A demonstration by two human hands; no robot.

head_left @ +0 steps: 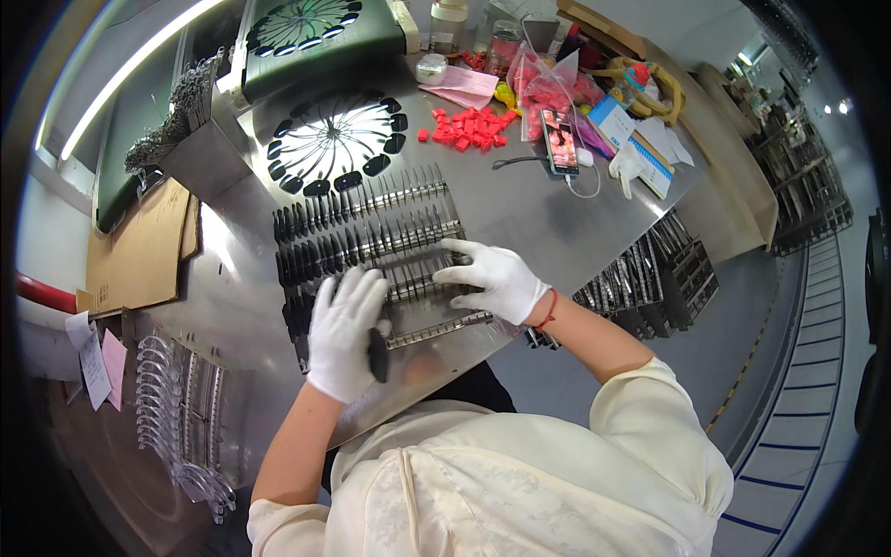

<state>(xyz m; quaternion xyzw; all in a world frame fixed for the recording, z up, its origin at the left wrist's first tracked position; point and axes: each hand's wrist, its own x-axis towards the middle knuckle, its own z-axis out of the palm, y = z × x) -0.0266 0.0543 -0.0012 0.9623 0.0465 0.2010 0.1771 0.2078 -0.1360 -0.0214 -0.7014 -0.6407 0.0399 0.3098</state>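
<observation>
A metal rack (422, 330) lies in front of me, with several rows of slim dark pieces (316, 252) that have thin metal pins. My left hand (345, 334), in a white glove, is over the rack's near left part. A flat, black, rounded piece (378, 355) shows along its thumb side, held there; the grip is partly hidden. My right hand (501, 283), also gloved, reaches over the right ends of the rows. Its fingers are spread, their tips at the rack's bars, and no piece shows between them.
On the metal table (548, 241), black paddle-ended pieces (376, 165) form a ring beyond the rack. Red blocks (473, 128), a phone (560, 144) and notebooks (640, 153) lie farther right. A metal bin (206, 153) stands left. Loaded racks (650, 278) stand beyond the right edge.
</observation>
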